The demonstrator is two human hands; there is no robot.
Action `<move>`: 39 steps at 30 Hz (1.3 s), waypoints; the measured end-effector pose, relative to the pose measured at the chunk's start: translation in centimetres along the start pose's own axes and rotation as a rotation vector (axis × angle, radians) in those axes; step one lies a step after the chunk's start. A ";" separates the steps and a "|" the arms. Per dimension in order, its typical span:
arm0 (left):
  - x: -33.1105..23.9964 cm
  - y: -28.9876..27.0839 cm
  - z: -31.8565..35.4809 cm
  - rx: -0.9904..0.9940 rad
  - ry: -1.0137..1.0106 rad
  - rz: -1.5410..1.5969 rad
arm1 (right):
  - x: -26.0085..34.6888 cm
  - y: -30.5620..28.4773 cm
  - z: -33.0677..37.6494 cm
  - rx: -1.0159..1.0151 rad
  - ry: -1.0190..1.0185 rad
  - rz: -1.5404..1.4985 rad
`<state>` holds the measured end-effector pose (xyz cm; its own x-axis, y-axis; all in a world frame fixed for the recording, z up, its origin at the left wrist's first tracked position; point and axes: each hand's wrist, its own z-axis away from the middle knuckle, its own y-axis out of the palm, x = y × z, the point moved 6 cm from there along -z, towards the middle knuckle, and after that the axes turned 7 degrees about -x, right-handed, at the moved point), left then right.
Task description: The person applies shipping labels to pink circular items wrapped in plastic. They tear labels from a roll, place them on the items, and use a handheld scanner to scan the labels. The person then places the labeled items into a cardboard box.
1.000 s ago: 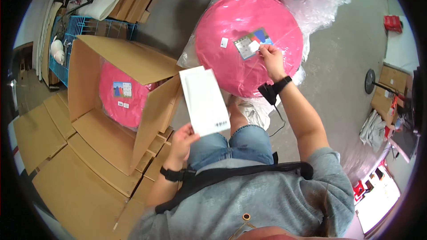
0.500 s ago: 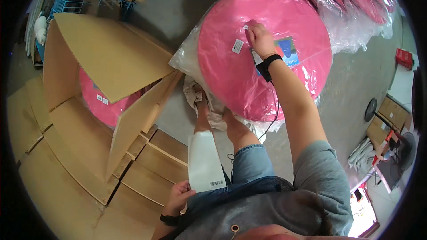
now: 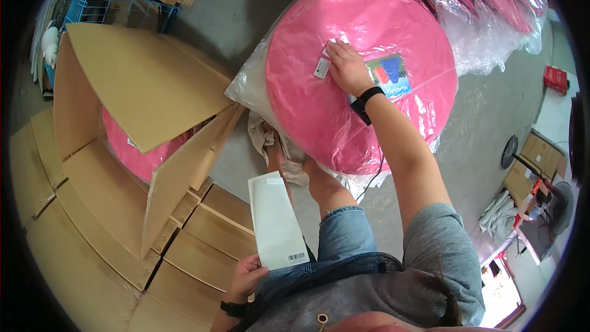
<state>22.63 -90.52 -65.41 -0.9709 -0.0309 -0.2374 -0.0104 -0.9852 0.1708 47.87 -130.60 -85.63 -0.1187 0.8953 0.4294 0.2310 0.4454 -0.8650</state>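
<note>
My left hand (image 3: 249, 275) pinches the lower left corner of a white label sheet (image 3: 276, 218) with a barcode sticker near its bottom edge. My right hand (image 3: 349, 67) lies with fingers extended on a large pink round item (image 3: 319, 129) wrapped in clear plastic. Under its fingertips a bit of a white sticker shows, mostly covered by the hand. Just beside it, a white printed label (image 3: 321, 68) sticks to the plastic. A colourful printed card (image 3: 390, 77) is to the right of the hand, partly behind my wrist.
At left an open cardboard box (image 3: 147, 80) holds another pink wrapped item (image 3: 138, 154). Flat-topped cartons (image 3: 80, 252) spread below it. More pink items in plastic (image 3: 485, 0) lie far right. A blue wire basket (image 3: 92, 6) stands behind the box.
My right hand has gone from pinching a small white sticker above the plastic to lying flat on it, slightly lower and left. My left hand keeps the sheet.
</note>
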 end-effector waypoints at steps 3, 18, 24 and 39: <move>-0.6 0.5 0.1 -0.013 0.006 -0.009 | -1.2 0.9 0.1 0.109 0.156 0.135; -1.6 1.6 0.7 0.017 0.051 -0.130 | -1.7 -2.5 3.2 -0.151 0.605 -0.061; -2.7 3.1 2.2 0.037 0.105 -0.178 | 10.9 0.8 22.4 0.219 1.804 -1.933; -5.7 0.9 4.5 0.075 0.156 -0.359 | 12.4 7.8 27.8 -0.976 1.993 -2.130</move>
<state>27.12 -90.51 -59.63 -0.8546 0.2820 -0.4361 -0.3653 -0.9233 0.1187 21.38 -116.10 -94.31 -0.3936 -0.9179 -0.0503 0.8924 -0.3946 0.2188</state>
